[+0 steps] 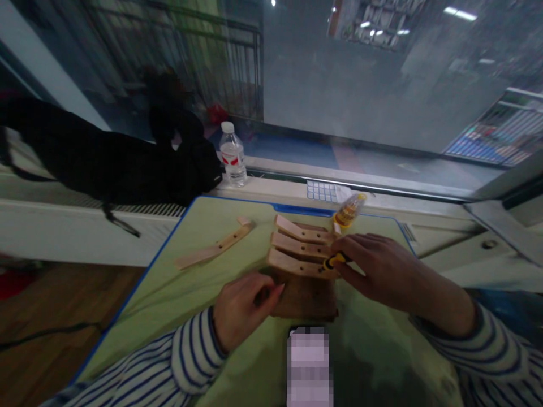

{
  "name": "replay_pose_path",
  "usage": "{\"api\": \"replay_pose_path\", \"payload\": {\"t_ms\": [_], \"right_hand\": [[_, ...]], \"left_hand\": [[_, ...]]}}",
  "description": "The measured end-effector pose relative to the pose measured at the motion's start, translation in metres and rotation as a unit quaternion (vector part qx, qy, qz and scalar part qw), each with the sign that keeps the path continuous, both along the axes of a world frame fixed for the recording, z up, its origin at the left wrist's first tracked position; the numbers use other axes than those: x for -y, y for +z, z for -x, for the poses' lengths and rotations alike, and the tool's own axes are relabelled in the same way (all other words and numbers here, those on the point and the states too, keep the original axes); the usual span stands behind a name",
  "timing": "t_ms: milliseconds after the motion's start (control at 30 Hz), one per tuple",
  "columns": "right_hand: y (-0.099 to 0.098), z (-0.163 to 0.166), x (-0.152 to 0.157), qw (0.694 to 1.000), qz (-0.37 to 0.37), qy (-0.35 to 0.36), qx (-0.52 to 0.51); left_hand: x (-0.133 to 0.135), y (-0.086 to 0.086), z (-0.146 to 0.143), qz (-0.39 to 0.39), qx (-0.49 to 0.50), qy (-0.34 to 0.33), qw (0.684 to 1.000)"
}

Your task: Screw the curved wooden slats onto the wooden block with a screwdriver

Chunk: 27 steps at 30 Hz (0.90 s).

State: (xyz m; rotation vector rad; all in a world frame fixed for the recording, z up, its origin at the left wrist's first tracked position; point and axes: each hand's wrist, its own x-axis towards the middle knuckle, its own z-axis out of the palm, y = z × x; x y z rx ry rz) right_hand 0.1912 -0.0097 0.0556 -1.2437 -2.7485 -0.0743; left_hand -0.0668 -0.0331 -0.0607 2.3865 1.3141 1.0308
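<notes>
On the green mat [169, 294] lies a dark wooden board [303, 302] with three pale wooden slats [297, 247] across its far part. My left hand [244, 308] rests on the board's near left corner, fingers curled against its edge. My right hand [379, 268] is closed round a small yellow and black tool [335, 261], whose tip sits at the right end of the nearest slat. A single loose slat [214, 249] with holes lies apart to the left.
A small glue bottle [348, 210] lies at the mat's far edge. A water bottle [233, 155] and a black bag [106, 164] sit on the window ledge. A blurred patch [309, 364] covers something near me. The floor lies to the left.
</notes>
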Motion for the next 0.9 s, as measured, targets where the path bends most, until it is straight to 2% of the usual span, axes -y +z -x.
{"api": "replay_pose_path", "payload": {"t_ms": [100, 200, 267, 400, 500, 700, 900], "right_hand": [[0.01, 0.003, -0.004, 0.999, 0.021, 0.021, 0.045], [0.019, 0.006, -0.007, 0.996, 0.041, 0.04, 0.074], [0.024, 0.008, -0.008, 0.994, 0.052, 0.052, 0.083], [0.029, 0.011, -0.011, 0.99, 0.068, 0.071, 0.096], [0.031, 0.016, -0.014, 0.986, 0.093, 0.077, 0.114], [0.034, 0.025, -0.018, 0.973, 0.166, 0.061, 0.151], [0.031, 0.014, -0.015, 0.97, 0.211, 0.056, 0.105]], "left_hand": [[-0.001, -0.007, -0.003, 0.061, 0.009, 0.055, 0.997], [-0.005, -0.005, -0.008, 0.125, 0.026, 0.108, 0.986], [-0.009, -0.003, -0.009, 0.158, 0.06, 0.116, 0.979], [-0.015, -0.002, -0.007, 0.202, 0.135, 0.065, 0.968], [-0.015, -0.002, -0.007, 0.234, 0.155, 0.027, 0.959], [-0.017, 0.003, -0.009, 0.241, 0.232, -0.023, 0.942], [-0.021, 0.004, -0.011, 0.282, 0.289, -0.037, 0.914]]}}
